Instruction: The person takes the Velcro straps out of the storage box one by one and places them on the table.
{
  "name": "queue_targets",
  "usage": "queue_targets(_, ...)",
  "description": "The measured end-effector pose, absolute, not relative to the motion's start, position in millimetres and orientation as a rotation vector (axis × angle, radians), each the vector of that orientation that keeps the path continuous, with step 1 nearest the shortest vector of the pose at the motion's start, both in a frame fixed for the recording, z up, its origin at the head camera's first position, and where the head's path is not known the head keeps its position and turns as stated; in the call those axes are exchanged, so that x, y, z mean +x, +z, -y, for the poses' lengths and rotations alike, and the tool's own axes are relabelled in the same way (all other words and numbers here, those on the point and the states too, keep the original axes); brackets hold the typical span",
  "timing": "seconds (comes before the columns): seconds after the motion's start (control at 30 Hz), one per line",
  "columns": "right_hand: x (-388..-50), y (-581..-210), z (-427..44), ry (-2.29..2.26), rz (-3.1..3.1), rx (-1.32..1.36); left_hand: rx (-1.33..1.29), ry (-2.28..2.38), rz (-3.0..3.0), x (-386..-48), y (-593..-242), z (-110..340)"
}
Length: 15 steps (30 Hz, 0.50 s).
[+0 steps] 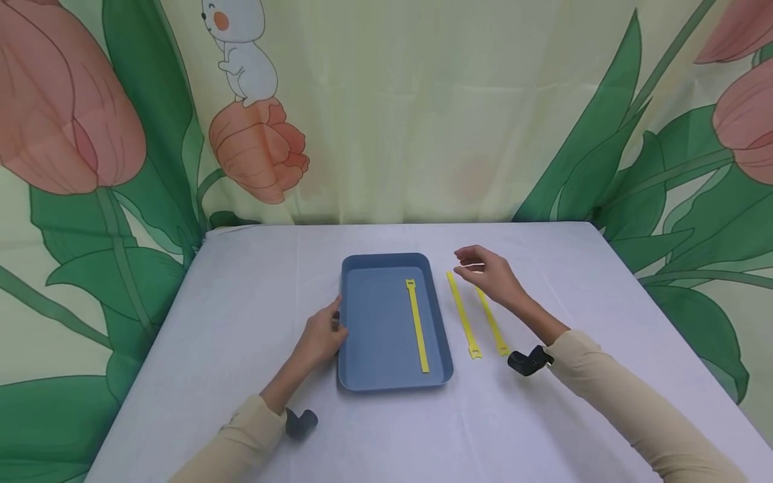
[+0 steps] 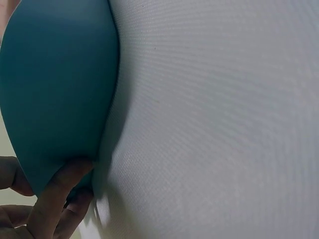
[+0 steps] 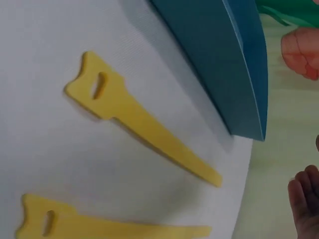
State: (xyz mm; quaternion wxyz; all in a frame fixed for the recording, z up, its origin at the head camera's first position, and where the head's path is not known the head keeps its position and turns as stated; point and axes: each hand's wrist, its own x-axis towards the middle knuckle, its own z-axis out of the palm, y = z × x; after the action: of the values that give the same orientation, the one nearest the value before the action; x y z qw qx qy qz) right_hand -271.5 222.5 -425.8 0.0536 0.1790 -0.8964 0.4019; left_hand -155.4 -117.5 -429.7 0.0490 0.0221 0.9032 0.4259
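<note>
the right hand (image 1: pixel 492 276), thumb and fingers parted and empty, hangs nearest the far ends of two straps (image 1: pixel 464 315) pointing away from the person on the worktop (image 1: pixel 410 436), right of the tray (image 1: pixel 374 322) whose left rim the left hand (image 1: pixel 319 334) pinches.

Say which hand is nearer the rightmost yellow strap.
Right. The right hand is by the far end of the rightmost yellow strap, not touching it; the left hand holds the left side of the blue tray, farther off.
</note>
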Motion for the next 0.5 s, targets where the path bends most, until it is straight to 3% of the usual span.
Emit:
queue_targets(0.17, -256, -387, -187, 1.251, 2.795, 0.797, 0.036, 1.298, -2.738, -157, -431, 117)
queue_targets(0.5, -259, -393, -158, 1.174, 2.875, 1.303, 0.005, 1.321, -2.721, -155, -428, 117)
